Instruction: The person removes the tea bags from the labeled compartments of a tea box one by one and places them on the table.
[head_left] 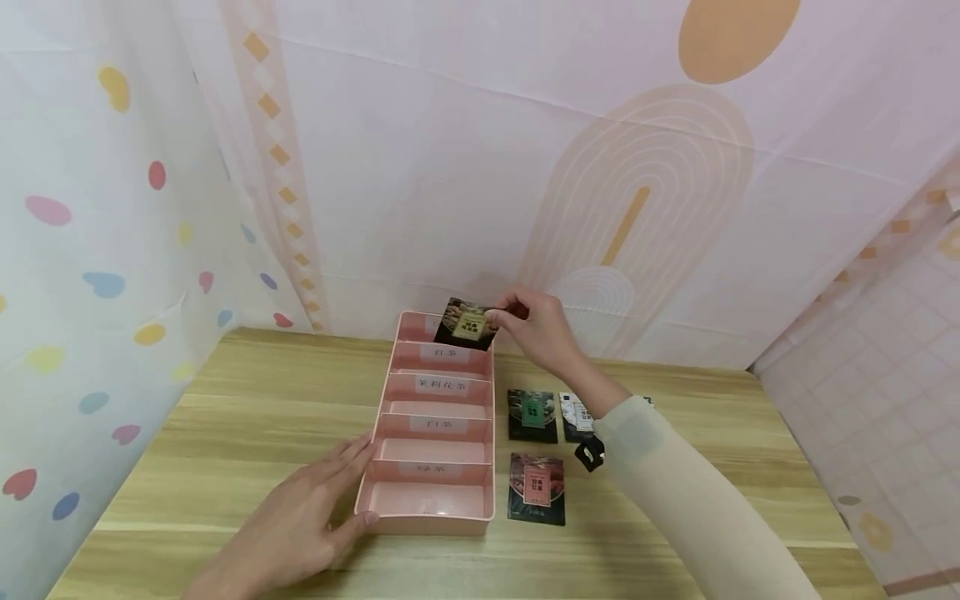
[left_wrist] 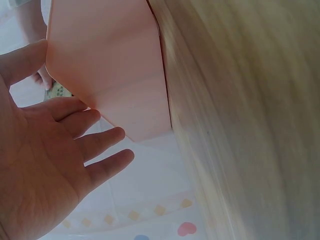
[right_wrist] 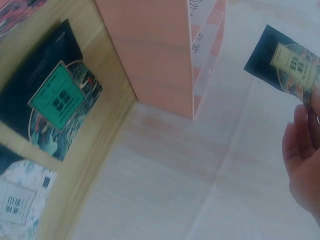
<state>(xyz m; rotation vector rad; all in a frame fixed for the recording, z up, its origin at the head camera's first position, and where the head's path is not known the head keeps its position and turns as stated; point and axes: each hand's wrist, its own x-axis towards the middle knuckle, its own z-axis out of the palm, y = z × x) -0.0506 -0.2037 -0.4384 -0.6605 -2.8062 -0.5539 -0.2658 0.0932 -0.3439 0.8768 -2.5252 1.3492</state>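
Note:
A pink divided box (head_left: 435,525) with labelled compartments stands on the table. Over its farthest compartment, my right hand (head_left: 542,327) pinches the edge of a dark tea sachet (head_left: 467,325) with a yellow label. The same sachet (right_wrist: 285,62) shows in the right wrist view, held between thumb and fingers. My left hand (head_left: 303,508) touches the box's near left side, thumb at the front corner and fingers stretched along the wall. In the left wrist view those fingers (left_wrist: 102,145) look straight against the pink wall (left_wrist: 115,70).
Right of the box lie a green-labelled sachet (head_left: 532,415), a red-labelled sachet (head_left: 537,490) and a white sachet (head_left: 576,417) partly behind the right arm. A small black object (head_left: 590,455) sits by the sleeve. A patterned curtain (head_left: 420,167) hangs behind the wooden table (head_left: 300,392).

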